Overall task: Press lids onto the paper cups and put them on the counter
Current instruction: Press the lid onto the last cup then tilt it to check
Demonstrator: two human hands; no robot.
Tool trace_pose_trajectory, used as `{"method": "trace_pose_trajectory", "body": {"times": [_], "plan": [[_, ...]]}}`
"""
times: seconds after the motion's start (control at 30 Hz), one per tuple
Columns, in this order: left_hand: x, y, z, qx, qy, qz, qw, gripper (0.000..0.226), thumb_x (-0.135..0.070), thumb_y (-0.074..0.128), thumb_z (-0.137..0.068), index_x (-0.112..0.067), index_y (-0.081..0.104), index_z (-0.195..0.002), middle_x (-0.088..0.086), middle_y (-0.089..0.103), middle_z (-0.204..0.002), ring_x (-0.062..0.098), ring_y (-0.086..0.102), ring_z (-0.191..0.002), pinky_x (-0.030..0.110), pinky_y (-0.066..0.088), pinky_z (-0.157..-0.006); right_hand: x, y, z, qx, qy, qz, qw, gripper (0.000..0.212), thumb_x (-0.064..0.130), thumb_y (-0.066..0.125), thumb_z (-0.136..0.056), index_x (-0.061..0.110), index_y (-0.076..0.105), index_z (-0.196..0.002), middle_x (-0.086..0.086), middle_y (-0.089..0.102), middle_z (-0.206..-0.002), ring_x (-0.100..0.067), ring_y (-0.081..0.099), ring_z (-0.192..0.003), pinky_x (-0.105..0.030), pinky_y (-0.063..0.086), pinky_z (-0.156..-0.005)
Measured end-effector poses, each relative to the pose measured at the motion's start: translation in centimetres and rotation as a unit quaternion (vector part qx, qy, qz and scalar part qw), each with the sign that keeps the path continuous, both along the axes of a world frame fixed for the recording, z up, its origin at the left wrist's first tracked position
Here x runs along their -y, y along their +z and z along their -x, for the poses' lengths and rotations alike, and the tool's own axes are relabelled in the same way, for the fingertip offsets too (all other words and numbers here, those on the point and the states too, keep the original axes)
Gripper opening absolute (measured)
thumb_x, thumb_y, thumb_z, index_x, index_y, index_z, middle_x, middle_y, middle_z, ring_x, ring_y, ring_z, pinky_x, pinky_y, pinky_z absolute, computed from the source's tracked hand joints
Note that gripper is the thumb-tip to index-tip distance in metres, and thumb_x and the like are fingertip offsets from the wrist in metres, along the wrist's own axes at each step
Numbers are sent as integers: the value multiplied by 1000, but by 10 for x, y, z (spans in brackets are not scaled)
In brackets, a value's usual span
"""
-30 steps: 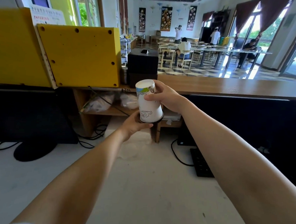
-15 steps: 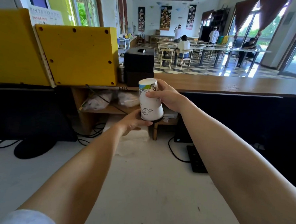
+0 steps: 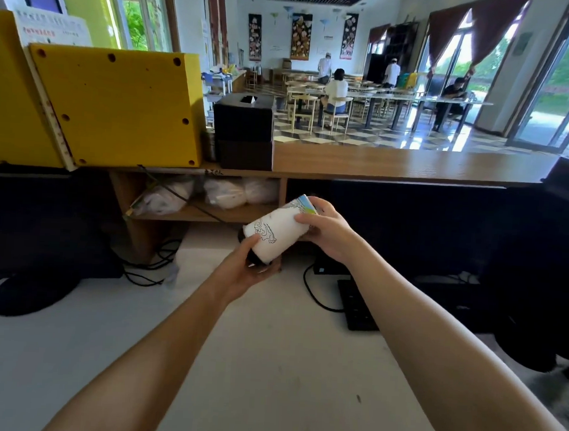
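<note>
A white paper cup [image 3: 275, 231] with line drawings and a blue-green band lies tilted in the air, its base up to the right and its mouth down to the left. A dark lid [image 3: 250, 259] sits at the mouth end, mostly hidden. My left hand [image 3: 242, 272] cups the lid end from below. My right hand [image 3: 328, 229] grips the cup's base end. The wooden counter [image 3: 394, 161] runs across behind and above the cup.
Yellow panels [image 3: 117, 107] and a black box [image 3: 243, 130] stand on the counter's left part. A shelf with plastic bags [image 3: 211, 193] lies under it. Cables, a power strip [image 3: 357, 305], a dark monitor base [image 3: 32, 291] and black equipment at right sit on the white worktop.
The cup stood upside down and upright between both hands; now it is tipped sideways to the left and held lower, below the counter edge. Both hands stayed on it.
</note>
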State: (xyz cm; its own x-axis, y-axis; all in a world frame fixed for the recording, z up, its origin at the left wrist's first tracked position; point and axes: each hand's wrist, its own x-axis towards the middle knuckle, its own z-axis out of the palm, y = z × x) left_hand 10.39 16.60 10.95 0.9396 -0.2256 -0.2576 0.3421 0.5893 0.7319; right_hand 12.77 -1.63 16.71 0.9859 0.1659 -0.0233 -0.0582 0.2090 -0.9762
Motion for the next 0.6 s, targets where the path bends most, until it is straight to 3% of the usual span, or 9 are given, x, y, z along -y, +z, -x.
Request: {"method": "trace_pose_trajectory", "body": {"times": [0.07,0.2,0.33,0.47,0.6], "plan": [[-12,1,-1,7,-2,-106,994,29,-24,58,-90,-13,53,-116,13,59,-105,28,61,-95,44,54,-85,10,-12,3,-27,1,58,998,68,1,71,-78,11,38,-137,-13,54,-123,-25,58,-108,-35,55,-85],[-38,5,-5,38,-50,-263,963,31,-24,63,-86,-16,58,-115,9,62,-109,23,61,-96,42,53,-90,11,-30,13,-37,60,236,969,68,9,73,-78,14,40,-138,-9,53,-126,-22,57,-109,-31,54,-86],[-51,18,-11,53,-59,-329,941,30,-23,69,-82,-22,59,-111,6,64,-109,21,60,-96,43,53,-90,1,-33,16,-29,114,302,946,63,12,73,-80,12,44,-136,-6,55,-120,-21,57,-110,-33,53,-91],[-57,41,-20,105,-61,-399,909,55,-23,74,-77,-22,52,-128,6,62,-118,22,60,-101,36,55,-78,-12,-34,18,5,141,386,911,59,19,77,-76,14,52,-130,-5,60,-121,-19,59,-109,-32,51,-95],[-54,63,-30,182,-51,-428,884,76,-21,79,-72,-17,42,-138,7,56,-128,24,56,-112,36,52,-86,-22,-33,23,47,78,378,921,52,19,78,-74,17,56,-121,2,62,-107,-16,60,-99,-22,51,-81]]}}
